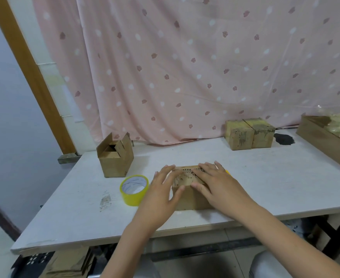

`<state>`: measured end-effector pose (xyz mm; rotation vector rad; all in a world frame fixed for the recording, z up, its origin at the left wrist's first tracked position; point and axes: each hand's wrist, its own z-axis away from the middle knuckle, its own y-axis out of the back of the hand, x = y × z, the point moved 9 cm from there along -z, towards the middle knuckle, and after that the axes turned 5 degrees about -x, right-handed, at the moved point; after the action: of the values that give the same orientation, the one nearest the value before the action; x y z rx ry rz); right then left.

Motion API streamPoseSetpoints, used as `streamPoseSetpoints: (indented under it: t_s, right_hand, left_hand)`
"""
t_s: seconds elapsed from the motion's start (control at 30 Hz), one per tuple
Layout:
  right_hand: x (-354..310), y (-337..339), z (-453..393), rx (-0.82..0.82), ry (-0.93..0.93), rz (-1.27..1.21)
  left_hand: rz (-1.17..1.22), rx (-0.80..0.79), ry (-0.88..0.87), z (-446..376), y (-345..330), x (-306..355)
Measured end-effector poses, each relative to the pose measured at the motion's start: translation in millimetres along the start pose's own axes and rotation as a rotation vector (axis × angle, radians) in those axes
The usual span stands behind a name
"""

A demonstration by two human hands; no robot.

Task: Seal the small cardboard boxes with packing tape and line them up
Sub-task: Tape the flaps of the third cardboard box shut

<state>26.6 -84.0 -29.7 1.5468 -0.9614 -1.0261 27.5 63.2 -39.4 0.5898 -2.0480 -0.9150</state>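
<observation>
Left hand (163, 190) spread flat, fingers straight, pressed on the top left edge of a small cardboard box (187, 189) at lower centre of the frame, thumb down the near face. Right hand (213, 184) likewise spread, fingers laid across the box top from the right, thumb at the near top edge. Box squat and rectangular, brown corrugated board, top marked with dark scuffed print. Just left of it, touching neither hand, a roll of yellow packing tape (134, 190) lying flat, glossy, with a white inner core. Farther up and left, an open cardboard box (115, 157), flaps standing up, plain matte brown. In the upper right, two sealed boxes (249, 134) side by side and touching, tops shiny with yellowish tape, sides smudged dark. All on a white table (85, 207), surface dull and scuffed with grey marks. Behind, a pink curtain (185, 67) in soft folds with a leaf print.
</observation>
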Motion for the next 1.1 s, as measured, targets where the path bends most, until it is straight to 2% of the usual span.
streamPoseSetpoints:
  t_s: [0.07,0.27,0.4,0.47,0.57,0.7,0.83,0.9,0.97,1.1]
  right_hand:
    - [-7.2,-2.1,-1.3,-0.036,0.025,0.053]
    - [-7.1,-5.0,2.5,-0.008,0.010,0.099]
    - [-6.5,-11.5,-0.7,-0.027,-0.007,0.147]
    - [-7.3,-6.0,-1.4,-0.013,-0.015,0.161]
    - [-11.1,4.9,-3.5,0.021,-0.014,0.150]
    - [-22.5,19.5,-5.8,0.099,0.022,0.062]
    - [-42.0,47.3,9.7,0.393,0.096,-0.229]
    - [-53.0,54.2,15.9,0.435,0.108,-0.354]
    - [-66.5,55.2,16.2,0.397,0.128,-0.438]
    - [-87.5,35.8,3.6,0.146,0.099,-0.460]
  left_hand:
    - [-0.005,-0.004,0.036,1.1,12.2,-5.9]
    - [-0.114,-0.059,0.191,11.9,40.4,-46.5]
    - [-0.295,-0.304,0.437,28.1,40.5,-95.3]
    - [-0.362,-0.395,0.472,32.9,37.4,-102.8]
    - [-0.418,-0.425,0.501,34.6,38.3,-108.0]
    - [-0.380,-0.318,0.479,31.2,44.9,-112.5]
    - [-0.239,-0.187,0.470,31.0,59.9,-96.3]
    - [-0.131,-0.110,0.442,31.1,71.4,-81.7]
    - [-0.033,-0.069,0.407,33.7,80.4,-64.2]
    - [0.174,-0.050,0.343,41.7,87.6,-30.2]
